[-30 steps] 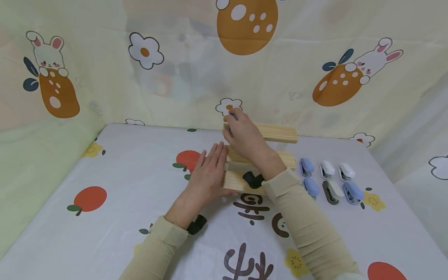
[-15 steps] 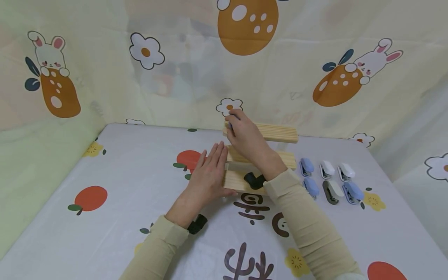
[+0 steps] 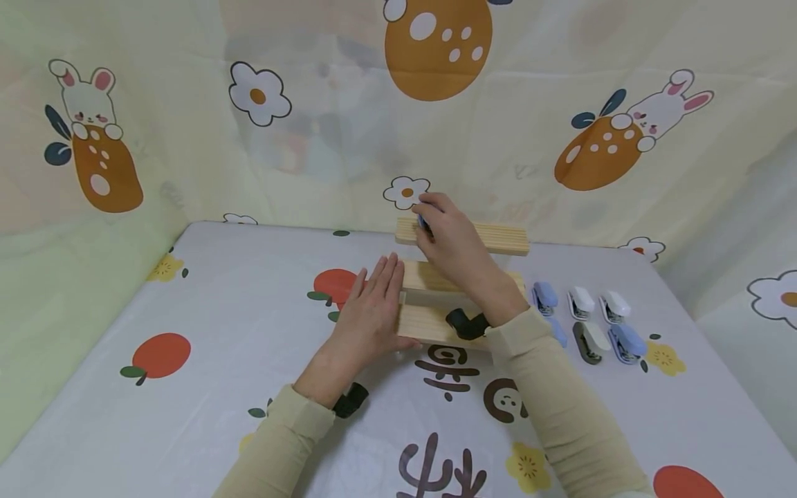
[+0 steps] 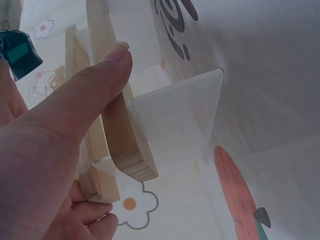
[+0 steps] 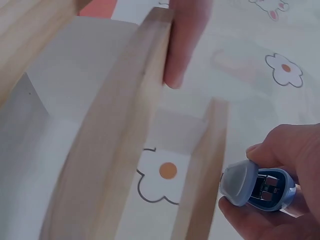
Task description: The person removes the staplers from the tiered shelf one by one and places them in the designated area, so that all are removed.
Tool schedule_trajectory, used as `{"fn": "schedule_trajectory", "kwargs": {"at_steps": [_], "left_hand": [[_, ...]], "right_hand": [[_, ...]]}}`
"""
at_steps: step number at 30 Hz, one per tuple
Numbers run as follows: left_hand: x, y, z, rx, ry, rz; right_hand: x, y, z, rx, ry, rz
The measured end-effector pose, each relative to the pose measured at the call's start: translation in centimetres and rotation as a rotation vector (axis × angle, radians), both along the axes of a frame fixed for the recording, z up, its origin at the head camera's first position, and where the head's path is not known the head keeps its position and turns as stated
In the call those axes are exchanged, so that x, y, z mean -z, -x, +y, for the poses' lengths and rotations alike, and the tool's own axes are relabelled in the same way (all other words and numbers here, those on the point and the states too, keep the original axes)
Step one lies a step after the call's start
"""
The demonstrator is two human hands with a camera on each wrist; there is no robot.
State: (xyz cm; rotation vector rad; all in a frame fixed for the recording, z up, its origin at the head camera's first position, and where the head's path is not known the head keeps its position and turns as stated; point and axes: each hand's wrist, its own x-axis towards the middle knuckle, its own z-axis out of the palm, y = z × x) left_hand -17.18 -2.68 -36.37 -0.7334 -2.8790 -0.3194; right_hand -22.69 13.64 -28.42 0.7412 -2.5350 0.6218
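A three-tier stand has pale wooden boards (image 3: 429, 321) joined by clear side panels (image 4: 185, 107). My left hand (image 3: 367, 311) lies along the stand's left end, fingers straight. Its thumb (image 4: 95, 90) presses over the front board. Above, near the left part of the rear, highest board (image 3: 498, 238), my right hand (image 3: 457, 242) pinches a blue mini stapler (image 5: 272, 189) between thumb and fingers. In the right wrist view the stapler's end faces the camera, close beside a board; whether they touch I cannot tell.
Several mini staplers stand in two rows to the right of the stand: blue ones (image 3: 627, 342), white ones (image 3: 582, 302) and a grey-and-white one (image 3: 591, 342). My right sleeve (image 3: 560, 401) partly covers one blue stapler. A printed cloth backdrop (image 3: 311, 159) rises behind the table.
My right hand has shifted a little to the right along the rear board with the stapler, exposing more of that board's left end. The left hand stays in place.
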Motion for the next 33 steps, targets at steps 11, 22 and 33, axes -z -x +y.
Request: {"fn": "schedule_trajectory", "kwargs": {"at_steps": [11, 22, 33], "left_hand": [[0.1, 0.1, 0.0, 0.000, -0.004, -0.010], [0.0, 0.0, 0.1, 0.001, -0.018, -0.008], [0.0, 0.0, 0.1, -0.005, -0.019, -0.014]], "right_hand": [[-0.3, -1.3, 1.8, 0.009, 0.017, 0.070], [-0.5, -2.6, 3.3, 0.021, 0.029, 0.066], [0.0, -4.0, 5.1, 0.051, 0.025, 0.087]]}}
